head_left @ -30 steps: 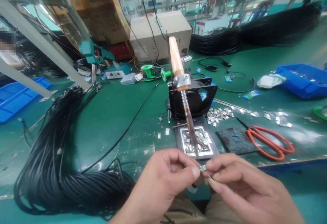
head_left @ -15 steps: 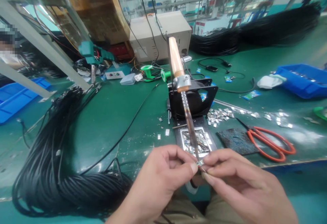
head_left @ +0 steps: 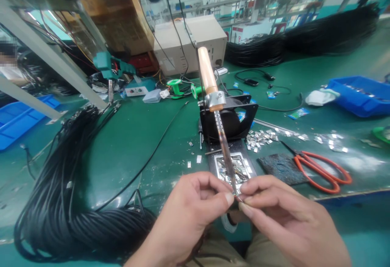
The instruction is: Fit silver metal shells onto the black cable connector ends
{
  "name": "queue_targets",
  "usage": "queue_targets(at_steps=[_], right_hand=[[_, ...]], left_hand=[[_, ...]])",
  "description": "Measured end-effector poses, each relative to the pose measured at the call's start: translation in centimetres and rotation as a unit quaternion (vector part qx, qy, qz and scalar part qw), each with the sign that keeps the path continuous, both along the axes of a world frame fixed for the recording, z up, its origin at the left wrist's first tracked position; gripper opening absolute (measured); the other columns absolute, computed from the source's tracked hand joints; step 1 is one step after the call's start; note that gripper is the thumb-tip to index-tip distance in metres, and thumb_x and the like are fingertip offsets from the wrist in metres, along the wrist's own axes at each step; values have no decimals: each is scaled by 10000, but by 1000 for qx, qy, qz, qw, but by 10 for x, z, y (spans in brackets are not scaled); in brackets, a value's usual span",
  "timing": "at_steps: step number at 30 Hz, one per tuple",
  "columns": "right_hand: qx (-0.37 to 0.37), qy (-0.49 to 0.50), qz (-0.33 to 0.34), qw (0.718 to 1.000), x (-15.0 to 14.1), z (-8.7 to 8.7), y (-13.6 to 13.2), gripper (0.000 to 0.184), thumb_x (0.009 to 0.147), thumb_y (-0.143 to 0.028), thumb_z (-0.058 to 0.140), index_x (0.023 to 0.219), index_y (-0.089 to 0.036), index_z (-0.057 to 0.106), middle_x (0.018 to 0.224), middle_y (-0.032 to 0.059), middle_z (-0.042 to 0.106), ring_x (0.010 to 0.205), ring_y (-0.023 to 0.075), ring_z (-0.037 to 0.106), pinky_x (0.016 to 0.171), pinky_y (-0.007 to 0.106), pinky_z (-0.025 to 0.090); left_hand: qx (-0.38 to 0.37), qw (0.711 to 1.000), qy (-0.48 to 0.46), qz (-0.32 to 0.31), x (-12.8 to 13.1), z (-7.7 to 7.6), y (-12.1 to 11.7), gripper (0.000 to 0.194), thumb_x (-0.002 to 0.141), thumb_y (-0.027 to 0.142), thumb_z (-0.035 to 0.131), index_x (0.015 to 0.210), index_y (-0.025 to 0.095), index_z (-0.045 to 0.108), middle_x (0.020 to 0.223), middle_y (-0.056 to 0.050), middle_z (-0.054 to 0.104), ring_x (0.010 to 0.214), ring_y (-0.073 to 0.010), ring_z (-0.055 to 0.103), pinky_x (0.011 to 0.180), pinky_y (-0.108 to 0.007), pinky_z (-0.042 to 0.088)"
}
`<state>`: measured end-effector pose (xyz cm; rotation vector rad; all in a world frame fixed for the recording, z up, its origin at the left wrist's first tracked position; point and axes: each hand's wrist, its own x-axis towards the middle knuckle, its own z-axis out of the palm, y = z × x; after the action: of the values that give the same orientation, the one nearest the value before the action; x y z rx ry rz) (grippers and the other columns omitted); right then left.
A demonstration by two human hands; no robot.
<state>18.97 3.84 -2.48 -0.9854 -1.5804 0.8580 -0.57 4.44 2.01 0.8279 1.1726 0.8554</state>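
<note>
— What is shown at the green bench (head_left: 131, 133)?
— A small, silvery connector piece (head_left: 235, 194), mostly hidden, is pinched between the thumb and fingers of the left hand (head_left: 195, 210), at the tip of a wooden-handled soldering iron (head_left: 216, 107). By the closed fingertips of the right hand (head_left: 283, 212), a thin, reddish strand (head_left: 240, 199) is gripped.
— What has just been changed?
— Within the last second, the piece has been brought in to the tip from just beside it.
— Meaning?
— Heat is judged to be within reach; whether the tip is touched cannot be told.
</note>
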Motion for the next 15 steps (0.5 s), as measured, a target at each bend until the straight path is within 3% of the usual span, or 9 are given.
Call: queue_targets(at_steps=[9, 15], right_hand=[[-10, -24, 15, 1000, 1, 2, 5, 145, 883, -153, 783, 825, -286, 784, 956, -17, 778, 760, 119, 783, 651, 135, 637], [-36, 2, 32, 999, 1, -1, 2, 128, 895, -168, 780, 828, -276, 792, 970, 2, 764, 744, 149, 790, 704, 218, 682]], left_hand=[[4, 1000, 22, 1, -1, 2, 2, 127, 734, 188, 870, 744, 159, 747, 617, 61, 648, 527, -64, 396, 533, -183, 319], [6, 1000, 15, 6, -1, 3, 3, 147, 722, 190, 891, 755, 152, 752, 654, 47, 680, 551, -67, 422, 532, -183, 308]])
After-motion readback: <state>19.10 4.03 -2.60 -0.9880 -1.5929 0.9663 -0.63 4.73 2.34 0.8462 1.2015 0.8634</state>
